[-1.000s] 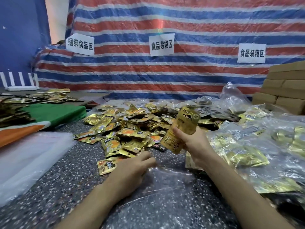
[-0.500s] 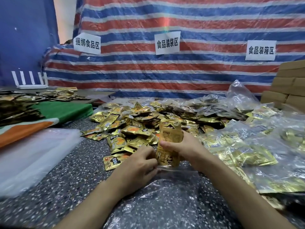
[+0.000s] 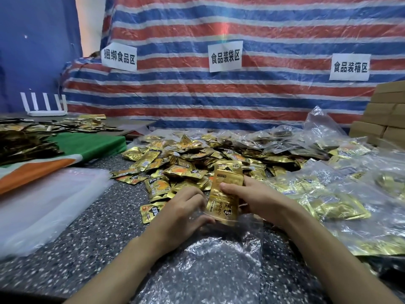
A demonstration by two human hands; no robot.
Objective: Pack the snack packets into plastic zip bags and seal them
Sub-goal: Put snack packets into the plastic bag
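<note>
Head view is showing two hands: the right hand (image 3: 255, 199) is gripping a small upright stack of gold snack packets (image 3: 225, 194), its lower end entering the mouth of one clear zip bag (image 3: 210, 257), while the left hand (image 3: 183, 212) is pinching that mouth. Behind the bag, too many loose packets (image 3: 175, 163) to count are lying on the speckled tabletop (image 3: 87, 233). Behind them, three paper signs (image 3: 225, 55) are hanging on a striped tarp (image 3: 274, 25).

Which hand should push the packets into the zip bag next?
Right. The right hand already grips the gold packets, upright over the clear bag mouth. The left hand sits at the bag's edge, likely holding it open, so it should stay put.
</note>
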